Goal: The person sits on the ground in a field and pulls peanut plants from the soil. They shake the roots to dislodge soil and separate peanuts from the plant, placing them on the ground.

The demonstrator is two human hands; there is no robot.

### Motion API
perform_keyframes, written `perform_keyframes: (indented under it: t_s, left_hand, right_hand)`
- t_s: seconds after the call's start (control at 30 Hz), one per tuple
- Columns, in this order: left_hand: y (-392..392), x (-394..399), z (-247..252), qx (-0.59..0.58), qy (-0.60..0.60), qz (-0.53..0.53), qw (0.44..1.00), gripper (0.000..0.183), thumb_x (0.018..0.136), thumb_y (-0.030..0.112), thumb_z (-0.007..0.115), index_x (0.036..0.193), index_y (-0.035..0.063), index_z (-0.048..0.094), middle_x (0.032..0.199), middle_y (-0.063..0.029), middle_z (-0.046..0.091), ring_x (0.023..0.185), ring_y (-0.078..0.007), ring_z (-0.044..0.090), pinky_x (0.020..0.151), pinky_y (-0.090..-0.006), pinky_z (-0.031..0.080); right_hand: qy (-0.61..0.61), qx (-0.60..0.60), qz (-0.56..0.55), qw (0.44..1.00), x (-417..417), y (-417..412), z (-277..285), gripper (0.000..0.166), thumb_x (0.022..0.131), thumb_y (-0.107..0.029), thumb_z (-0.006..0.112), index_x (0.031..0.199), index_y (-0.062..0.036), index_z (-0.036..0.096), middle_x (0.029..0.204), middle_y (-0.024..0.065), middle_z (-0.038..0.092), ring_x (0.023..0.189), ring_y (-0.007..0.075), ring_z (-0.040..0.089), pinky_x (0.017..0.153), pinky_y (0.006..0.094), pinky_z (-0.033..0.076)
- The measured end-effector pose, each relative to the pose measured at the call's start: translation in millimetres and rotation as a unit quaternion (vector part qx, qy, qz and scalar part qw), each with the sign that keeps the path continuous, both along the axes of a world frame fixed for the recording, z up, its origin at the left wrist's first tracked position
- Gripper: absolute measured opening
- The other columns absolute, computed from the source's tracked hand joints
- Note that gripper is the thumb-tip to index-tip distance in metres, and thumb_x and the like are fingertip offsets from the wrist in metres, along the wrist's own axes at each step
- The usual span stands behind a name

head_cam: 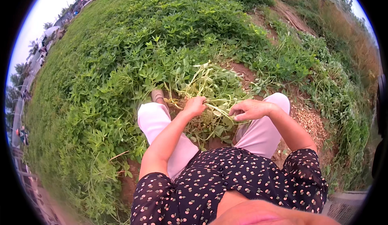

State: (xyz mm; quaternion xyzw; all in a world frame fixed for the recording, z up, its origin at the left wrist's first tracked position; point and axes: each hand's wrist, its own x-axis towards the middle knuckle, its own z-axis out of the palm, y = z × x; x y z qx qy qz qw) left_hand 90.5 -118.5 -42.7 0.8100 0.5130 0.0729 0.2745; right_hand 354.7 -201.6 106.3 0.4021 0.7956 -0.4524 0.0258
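My left hand (195, 106) is closed around the stems of an uprooted peanut plant (209, 81) between my knees. The stems (216, 106) stretch rightward from that fist. At their right end is my right hand (251, 109), loosely curled, its fingertips against the greenery. Whether it pinches a stem is hidden. Leaves and thin roots (209, 125) hang in a tangle below my hands, close to the soil.
A heap of pale peanut pods (309, 123) lies on bare soil beyond my right knee (277, 102). Pulled, wilting plants (336, 88) line the right side. Dense standing plants (169, 25) fill the front and left. My shoe (157, 95) rests among leaves at the left.
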Motion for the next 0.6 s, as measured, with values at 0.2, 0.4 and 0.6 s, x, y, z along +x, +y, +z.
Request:
perform_keyframes:
  t_s: [0.2, 0.4, 0.6]
  left_hand:
    - [74.6, 4.2, 26.3, -0.074, -0.014, -0.025, 0.997, 0.032, 0.082, 0.037, 0.071, 0.097, 0.0092, 0.071, 0.089, -0.0147, 0.070, 0.083, -0.0301, 0.066, 0.076, -0.0402, 0.050]
    - [134.5, 21.3, 26.8, -0.158, -0.140, 0.022, 0.977, 0.033, 0.084, 0.035, 0.073, 0.095, 0.0039, 0.070, 0.078, -0.0091, 0.069, 0.060, -0.0186, 0.064, 0.062, -0.0340, 0.051]
    - [164.9, 33.0, 39.1, -0.160, -0.267, 0.085, 0.946, 0.032, 0.088, 0.032, 0.071, 0.090, 0.0006, 0.067, 0.073, -0.0036, 0.065, 0.057, -0.0083, 0.059, 0.053, -0.0230, 0.049]
  right_hand:
    - [-0.021, -0.024, 0.003, 0.999, -13.9, 4.6, -5.6, 0.039, 0.091, -0.034, 0.059, 0.119, -0.0057, 0.062, 0.101, 0.0159, 0.069, 0.095, 0.0282, 0.064, 0.087, 0.0381, 0.049]
    - [-0.059, -0.005, -0.030, 0.998, -11.0, 55.1, -20.2, 0.042, 0.090, -0.034, 0.060, 0.120, -0.0051, 0.061, 0.105, 0.0186, 0.068, 0.099, 0.0306, 0.064, 0.089, 0.0388, 0.049]
    - [-0.034, -0.002, -0.151, 0.988, -2.9, 114.0, -81.3, 0.046, 0.089, -0.032, 0.062, 0.124, -0.0027, 0.058, 0.104, 0.0174, 0.067, 0.095, 0.0279, 0.064, 0.086, 0.0377, 0.049]
